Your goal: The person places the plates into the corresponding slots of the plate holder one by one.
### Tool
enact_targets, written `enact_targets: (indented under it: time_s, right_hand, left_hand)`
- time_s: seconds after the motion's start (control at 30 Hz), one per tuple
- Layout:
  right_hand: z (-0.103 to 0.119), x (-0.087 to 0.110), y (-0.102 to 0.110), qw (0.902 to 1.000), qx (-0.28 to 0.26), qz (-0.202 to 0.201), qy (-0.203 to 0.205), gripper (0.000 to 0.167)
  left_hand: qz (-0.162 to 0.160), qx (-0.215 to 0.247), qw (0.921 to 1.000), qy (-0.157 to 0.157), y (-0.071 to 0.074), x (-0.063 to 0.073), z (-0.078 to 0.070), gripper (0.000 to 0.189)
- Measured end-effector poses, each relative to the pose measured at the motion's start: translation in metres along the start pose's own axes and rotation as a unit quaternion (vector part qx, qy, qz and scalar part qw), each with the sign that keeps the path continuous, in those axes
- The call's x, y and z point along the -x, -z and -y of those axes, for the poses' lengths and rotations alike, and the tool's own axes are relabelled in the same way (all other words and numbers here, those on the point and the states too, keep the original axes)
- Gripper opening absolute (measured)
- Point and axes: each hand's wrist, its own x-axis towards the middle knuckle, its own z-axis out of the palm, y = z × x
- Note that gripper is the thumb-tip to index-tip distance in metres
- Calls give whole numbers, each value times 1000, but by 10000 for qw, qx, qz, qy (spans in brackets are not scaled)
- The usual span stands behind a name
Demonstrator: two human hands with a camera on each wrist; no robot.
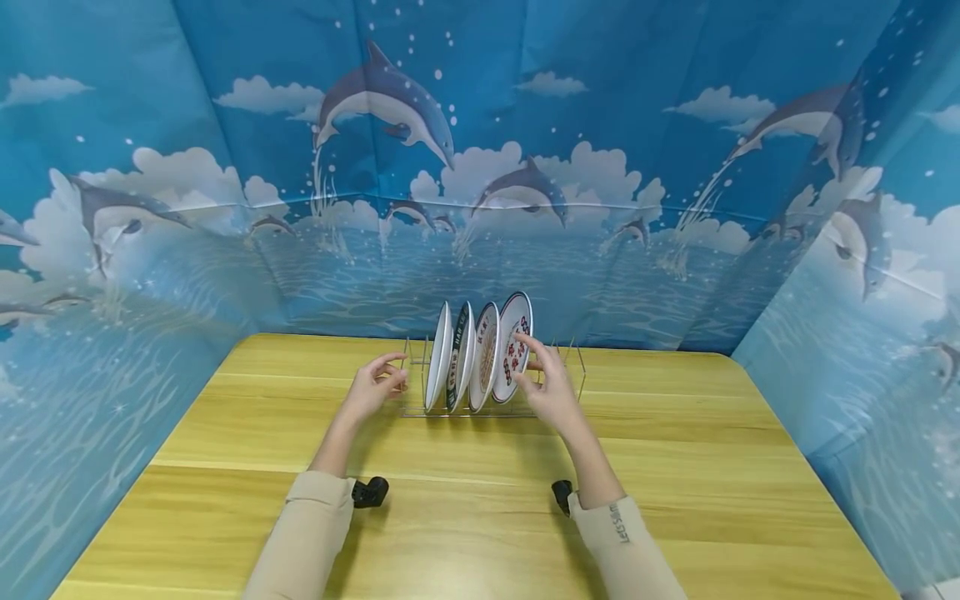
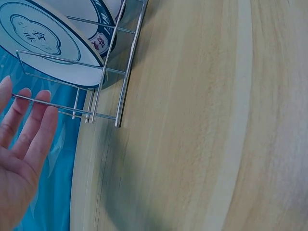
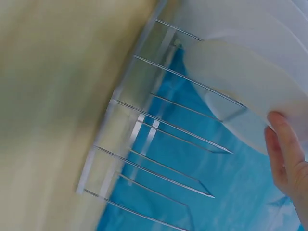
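Note:
Four plates would be several: several patterned plates stand on edge in a wire dish rack (image 1: 491, 415). My right hand (image 1: 551, 390) pinches the rightmost plate (image 1: 513, 346), white with red motifs and a dark rim. Its thumb and index finger lie over the printed face. In the right wrist view, other fingers touch the plate's pale back (image 3: 240, 82). My left hand (image 1: 373, 387) is at the rack's left end, fingers loosely bent, fingertips at an end wire (image 2: 67, 107). Nearest to it is the leftmost plate (image 1: 438, 358). Between stand a dark-banded plate (image 1: 460, 358) and a brown-patterned plate (image 1: 484, 358).
The rack sits near the back edge of a yellow wood-grain table (image 1: 465, 533). Upright wires (image 3: 173, 125) rise to the right of the plates. A blue dolphin-print curtain (image 1: 480, 242) hangs close behind. Black wrist devices (image 1: 371, 492) sit by both sleeves.

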Motion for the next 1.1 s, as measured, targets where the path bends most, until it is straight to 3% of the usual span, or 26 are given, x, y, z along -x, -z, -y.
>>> enact_targets:
  time_s: [0.43,0.73,0.97,1.03,1.1]
  right_hand:
    - [-18,7,-17,9996,-159,-126,-182,56]
    - [-27,10,-23,9995,-300,-137,-14,55]
    - [-11,16,-18,9986,-523,-2,-40,53]
    - [-3,18,-14,9978,-618,-182,143,50]
    - [-1,18,-9,9944,-715,-698,337,48]
  left_hand:
    - [89,7,10000,-38,2,0,1,38]
    - [99,62,9999,-66,2,0,1,39]
    - [152,28,9998,-141,3,0,3,41]
    - [159,4,9998,-135,3,0,4,41]
    - [168,20,9998,-135,4,-1,5,41]
